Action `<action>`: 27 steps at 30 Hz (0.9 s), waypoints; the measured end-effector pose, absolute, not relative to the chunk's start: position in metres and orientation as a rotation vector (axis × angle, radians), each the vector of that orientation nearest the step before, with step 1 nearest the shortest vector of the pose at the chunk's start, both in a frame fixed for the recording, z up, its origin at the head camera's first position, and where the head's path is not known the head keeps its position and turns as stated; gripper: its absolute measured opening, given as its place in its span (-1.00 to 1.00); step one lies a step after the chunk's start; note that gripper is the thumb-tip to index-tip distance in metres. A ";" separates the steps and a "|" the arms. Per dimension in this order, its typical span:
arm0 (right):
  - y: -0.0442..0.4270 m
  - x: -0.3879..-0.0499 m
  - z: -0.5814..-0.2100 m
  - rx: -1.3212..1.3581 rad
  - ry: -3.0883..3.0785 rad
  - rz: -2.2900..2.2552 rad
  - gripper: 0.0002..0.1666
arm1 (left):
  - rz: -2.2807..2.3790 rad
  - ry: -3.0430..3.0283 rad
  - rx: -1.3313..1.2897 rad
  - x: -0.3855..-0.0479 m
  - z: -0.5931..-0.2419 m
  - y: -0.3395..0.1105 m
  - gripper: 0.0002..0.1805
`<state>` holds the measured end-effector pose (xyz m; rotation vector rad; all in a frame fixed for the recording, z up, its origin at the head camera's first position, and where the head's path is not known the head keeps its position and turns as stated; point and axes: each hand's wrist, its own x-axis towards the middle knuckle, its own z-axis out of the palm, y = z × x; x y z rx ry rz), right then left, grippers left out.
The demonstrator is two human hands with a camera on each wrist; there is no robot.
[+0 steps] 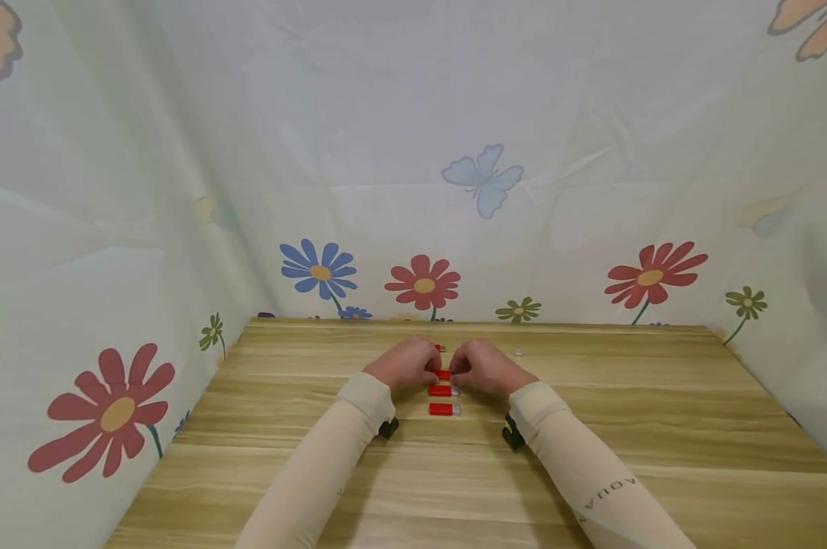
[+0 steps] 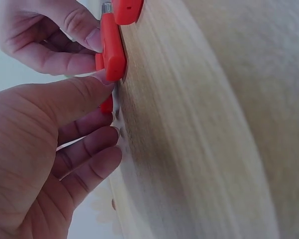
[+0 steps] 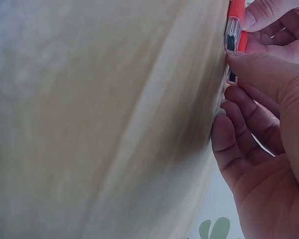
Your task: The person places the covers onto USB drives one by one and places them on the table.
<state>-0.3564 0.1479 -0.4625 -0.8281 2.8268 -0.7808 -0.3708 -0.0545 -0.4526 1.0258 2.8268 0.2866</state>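
Several red USB flash drives with clear caps lie in a column on the wooden table. My left hand (image 1: 408, 363) pinches the red end of one drive (image 1: 443, 375), second from the back. At that drive's other end, the thumb and fingers of my right hand (image 1: 487, 367) pinch the capped tip, mostly hidden by the fingers. Just in front lie a second drive (image 1: 440, 390) and a third drive (image 1: 441, 409), side by side and apart. Behind the hands, the rearmost drive (image 1: 439, 348) shows partly. In the left wrist view, a neighbouring red drive (image 2: 112, 45) partly covers the pinched one.
A small clear piece (image 1: 518, 352) lies on the table behind the right hand, too small to identify. The wood-grain table (image 1: 440, 488) ends at a pale curtain (image 1: 557, 213) printed with flowers, which rises at the back and both sides.
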 end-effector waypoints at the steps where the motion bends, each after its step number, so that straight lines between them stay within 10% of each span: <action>1: 0.148 -0.356 -0.462 -0.818 2.825 -0.781 -0.95 | 0.281 2.827 1.022 -0.371 -0.453 -0.054 -0.88; 27: 0.148 -0.355 -0.459 -0.774 2.821 -0.794 -0.93 | 0.358 2.801 1.017 -0.372 -0.454 -0.056 -0.89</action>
